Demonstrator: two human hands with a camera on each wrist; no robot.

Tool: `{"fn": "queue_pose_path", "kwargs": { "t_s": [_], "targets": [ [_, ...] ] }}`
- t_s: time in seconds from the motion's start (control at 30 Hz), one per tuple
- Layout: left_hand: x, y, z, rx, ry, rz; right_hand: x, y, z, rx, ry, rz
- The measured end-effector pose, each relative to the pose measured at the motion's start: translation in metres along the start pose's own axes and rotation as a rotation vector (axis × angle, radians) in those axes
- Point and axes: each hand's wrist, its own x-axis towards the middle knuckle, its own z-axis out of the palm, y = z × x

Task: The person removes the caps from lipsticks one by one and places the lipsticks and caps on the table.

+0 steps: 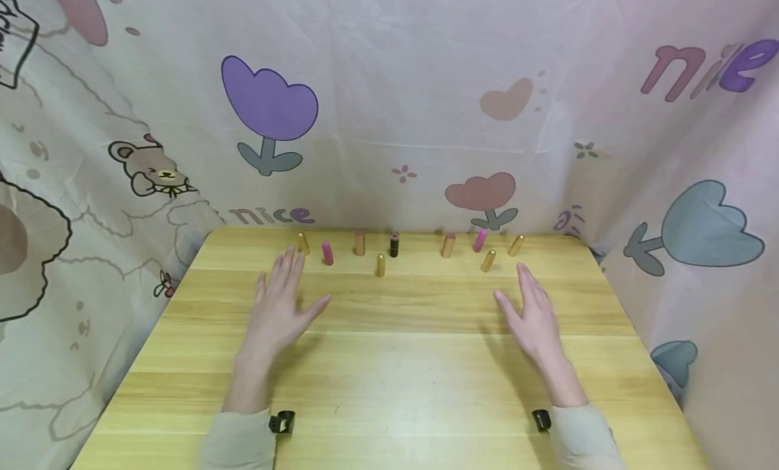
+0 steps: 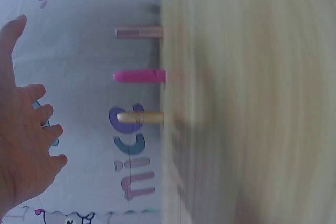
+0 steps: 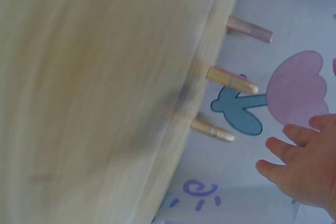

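Observation:
My left hand [image 1: 276,320] is held over the left of the table with its fingers spread and nothing in it. Just past its fingertips stand a gold bullet-shaped lipstick tube [image 1: 303,244] and a pink tube [image 1: 328,253]. Over the right side, my right hand [image 1: 535,324] has its fingers extended and thumb apart, also holding nothing. Nearest to it are two gold tubes, one front [image 1: 489,261] and one far right [image 1: 516,245]. A bright pink tube [image 1: 480,241] stands behind them. Both wrist views show the hands apart from the upright tubes.
Between the hands stand a rose-gold tube [image 1: 360,243], a gold tube [image 1: 381,266], a black tube [image 1: 394,245] and another rose-gold tube [image 1: 448,245]. The wooden table [image 1: 389,375] ends at a printed cloth [image 1: 389,98], which also hangs along both sides.

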Motion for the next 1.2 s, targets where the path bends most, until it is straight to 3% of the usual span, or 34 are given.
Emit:
{"fn": "queue_pose_path", "kwargs": {
  "t_s": [0.33, 0.8, 1.0, 1.2],
  "targets": [
    [0.023, 0.036, 0.017, -0.15, 0.033, 0.026, 0.029, -0.019, 0.017, 0.129, 0.04, 0.03],
    [0.053, 0.081, 0.058, -0.326, 0.008, 0.11, 0.088, -0.032, 0.05, 0.226, 0.058, 0.005],
    [0.067, 0.097, 0.078, -0.447, 0.005, 0.122, 0.108, -0.034, 0.062, 0.234, 0.009, 0.011],
    [0.077, 0.105, 0.093, -0.503, -0.006, 0.147, 0.125, -0.036, 0.075, 0.248, -0.027, -0.021]
  ]
}}
